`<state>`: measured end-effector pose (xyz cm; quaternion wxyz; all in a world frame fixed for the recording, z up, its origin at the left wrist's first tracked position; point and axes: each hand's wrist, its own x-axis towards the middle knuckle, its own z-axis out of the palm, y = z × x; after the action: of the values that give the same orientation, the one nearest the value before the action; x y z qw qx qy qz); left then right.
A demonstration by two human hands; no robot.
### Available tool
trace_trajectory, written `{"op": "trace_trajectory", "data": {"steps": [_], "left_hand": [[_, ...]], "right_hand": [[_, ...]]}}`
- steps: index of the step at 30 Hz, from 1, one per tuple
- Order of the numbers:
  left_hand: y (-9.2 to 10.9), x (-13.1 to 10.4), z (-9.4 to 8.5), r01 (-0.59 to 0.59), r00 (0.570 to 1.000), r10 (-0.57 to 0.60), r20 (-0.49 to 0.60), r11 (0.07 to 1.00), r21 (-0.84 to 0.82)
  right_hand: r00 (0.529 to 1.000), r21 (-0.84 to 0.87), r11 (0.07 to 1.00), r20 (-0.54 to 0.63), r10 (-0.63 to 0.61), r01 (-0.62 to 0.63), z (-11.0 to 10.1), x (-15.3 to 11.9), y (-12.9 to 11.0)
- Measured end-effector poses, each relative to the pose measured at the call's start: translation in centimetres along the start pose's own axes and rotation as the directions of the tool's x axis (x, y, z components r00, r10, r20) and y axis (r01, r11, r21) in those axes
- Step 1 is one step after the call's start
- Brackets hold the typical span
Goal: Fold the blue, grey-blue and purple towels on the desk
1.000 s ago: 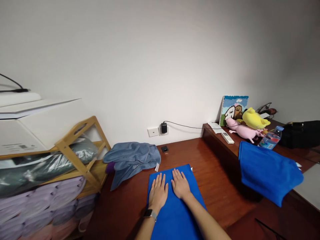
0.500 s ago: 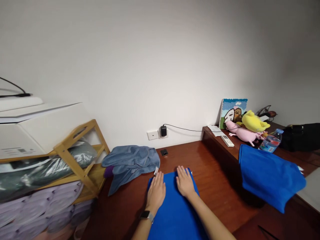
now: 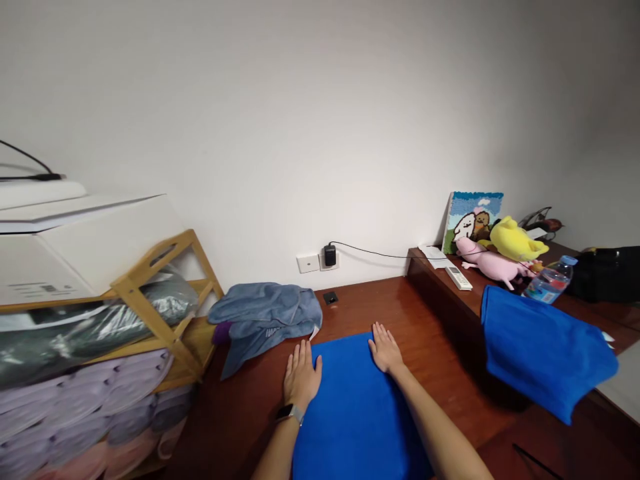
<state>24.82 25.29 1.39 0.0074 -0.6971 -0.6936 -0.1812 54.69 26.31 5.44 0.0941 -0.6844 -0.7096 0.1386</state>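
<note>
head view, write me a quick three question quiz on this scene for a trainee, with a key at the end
1. Multiple choice: the left hand and right hand lie palm down at opposite edges of which thing?
A) water bottle
B) flat bright-blue cloth
C) pink plush toy

2. True or false: the white remote lies on the raised shelf at the right.

3. Short answer: which wrist wears the watch?

Key: 1 B; 2 true; 3 left.

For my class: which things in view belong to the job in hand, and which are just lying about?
In use:
Flat blue cloth on the desk
Left hand and right hand, at its side edges

Seemingly just lying about:
Grey-blue cloth
Remote
Pink toy
Yellow toy
Bottle
Second blue cloth, role unclear
</note>
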Motion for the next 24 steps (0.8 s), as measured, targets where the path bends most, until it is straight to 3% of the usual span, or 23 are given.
{"op": "trace_trajectory", "data": {"steps": [4, 7, 10, 13, 16, 20, 24], "left_hand": [[1.6, -0.5, -1.3, -0.054, 0.998, 0.054, -0.043, 0.999, -0.005], [4.1, -2.2, -1.0, -0.268, 0.96, 0.263, -0.091, 0.963, -0.041], [6.1, -4.4, 0.3, -0.409, 0.912, 0.409, -0.016, 0.911, -0.044], [6.0, -6.0, 1.2, -0.324, 0.946, 0.324, 0.008, 0.946, -0.009], [4.3, -6.6, 1.3, -0.209, 0.978, 0.209, -0.009, 0.978, 0.007], [1.7, -6.9, 0.2, -0.043, 0.999, 0.043, -0.012, 0.999, 0.011], [-0.7, -8.4, -1.6, 0.015, 1.0, -0.015, 0.002, 0.999, -0.031]], "right_hand": [[0.997, -0.014, 0.998, -0.062, -0.054, 0.054, -0.6, -1.2, -2.2], [0.956, -0.019, 0.974, -0.187, -0.225, 0.226, 0.8, -3.2, -5.3], [0.937, 0.016, 0.951, -0.176, -0.301, 0.308, 3.1, -5.2, -7.7], [0.958, 0.039, 0.963, -0.12, -0.261, 0.267, 4.3, -6.4, -7.3], [0.981, 0.023, 0.986, -0.105, -0.163, 0.166, 3.5, -6.6, -4.6], [0.998, 0.013, 1.0, -0.058, -0.008, 0.009, 1.4, -6.1, -1.6], [1.0, 0.013, 1.0, -0.018, 0.022, -0.022, -0.1, -6.6, -1.6]]}}
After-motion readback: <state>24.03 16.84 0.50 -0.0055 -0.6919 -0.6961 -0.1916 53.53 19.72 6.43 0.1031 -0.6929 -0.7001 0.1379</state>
